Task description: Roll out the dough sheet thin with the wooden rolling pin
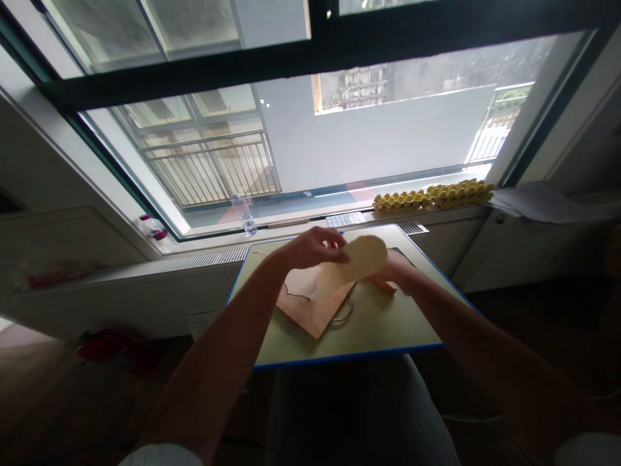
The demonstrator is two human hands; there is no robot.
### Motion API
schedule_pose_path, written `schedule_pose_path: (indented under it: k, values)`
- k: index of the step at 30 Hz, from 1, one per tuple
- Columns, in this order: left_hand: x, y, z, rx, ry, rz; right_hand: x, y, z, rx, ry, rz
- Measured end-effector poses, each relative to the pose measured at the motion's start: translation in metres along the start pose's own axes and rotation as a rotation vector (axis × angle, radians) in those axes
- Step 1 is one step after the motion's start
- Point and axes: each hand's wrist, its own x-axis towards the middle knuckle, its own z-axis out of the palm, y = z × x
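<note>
My left hand (327, 248) is closed in a pinch on a flat, pale yellow sheet of what looks like dough (365, 255). The sheet is held above the board, and its rounded end points right. My right hand (398, 270) is at the sheet's right edge, with its fingers hidden; whether it grips the sheet I cannot tell. Just below that hand shows an orange-brown, wooden-looking piece (385, 286). Under the sheet a wooden board (315, 317) lies at an angle, with a whitish, ragged-edged patch (299, 283) on it and a metal ring handle (348, 312) at its right side.
The board rests on a small pale table (412, 327) with a blue rim, above my knees. Along the window sill are a clear bottle (248, 223), a second bottle with a pink label (154, 228), yellow egg trays (434, 196) and papers (546, 206). A dark flat object (403, 256) lies behind my right hand.
</note>
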Motion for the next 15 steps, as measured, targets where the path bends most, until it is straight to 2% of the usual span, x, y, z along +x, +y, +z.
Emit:
schedule_pose_path:
  k: [1, 3, 5, 6, 8, 11, 14, 15]
  values:
    - [-0.003, 0.000, -0.010, -0.067, 0.070, -0.018, 0.001, -0.004, 0.000, 0.120, -0.013, -0.031]
    - [-0.007, 0.001, -0.027, -0.179, 0.193, -0.035, 0.001, -0.016, 0.002, 0.410, -0.129, -0.140]
    - [-0.009, 0.003, -0.041, -0.237, 0.291, -0.019, 0.000, -0.036, 0.006, 0.678, -0.229, -0.290]
    - [-0.010, 0.004, -0.047, -0.243, 0.332, -0.006, -0.001, -0.048, 0.008, 0.766, -0.237, -0.344]
    - [-0.010, 0.008, -0.057, -0.224, 0.394, 0.019, -0.001, -0.075, 0.009, 0.832, -0.141, -0.384]
    - [-0.008, 0.014, -0.071, -0.183, 0.453, 0.044, 0.003, -0.116, 0.000, 0.799, 0.043, -0.451]
    - [-0.007, 0.020, -0.085, -0.159, 0.483, 0.058, 0.014, -0.149, -0.020, 0.759, 0.269, -0.369]
    - [-0.006, 0.022, -0.090, -0.153, 0.498, 0.061, 0.019, -0.157, -0.026, 0.755, 0.301, -0.361]
